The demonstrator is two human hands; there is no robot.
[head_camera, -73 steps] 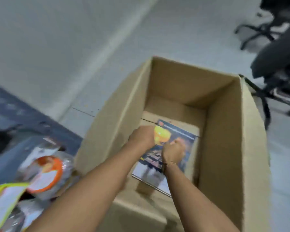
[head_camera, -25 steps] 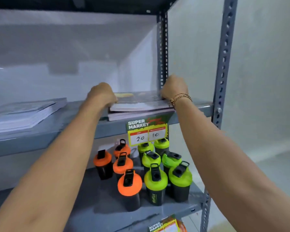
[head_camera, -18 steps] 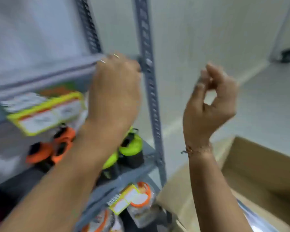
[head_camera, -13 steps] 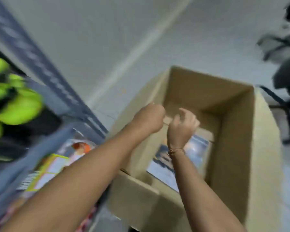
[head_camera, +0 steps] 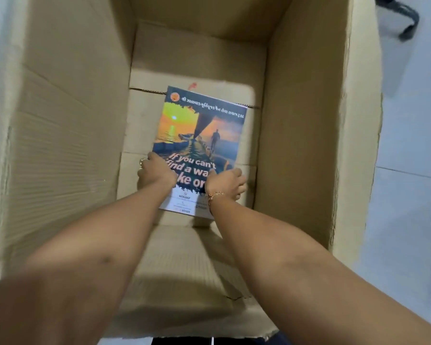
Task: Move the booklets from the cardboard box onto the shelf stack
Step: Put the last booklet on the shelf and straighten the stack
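Both hands down in the cardboard box [head_camera: 60, 135]. Left hand [head_camera: 157, 171] curled on the left edge of the booklet [head_camera: 199, 135], fingers tucked at that edge; right hand [head_camera: 228, 183] curled on the right edge, bracelet at wrist. Whether it is gripped or only touched, cannot tell. Booklet lies on the box floor, cover up; hands hide part of its title. Both forearms extended forward, converging. Chair base [head_camera: 406, 19] far right, cut off.
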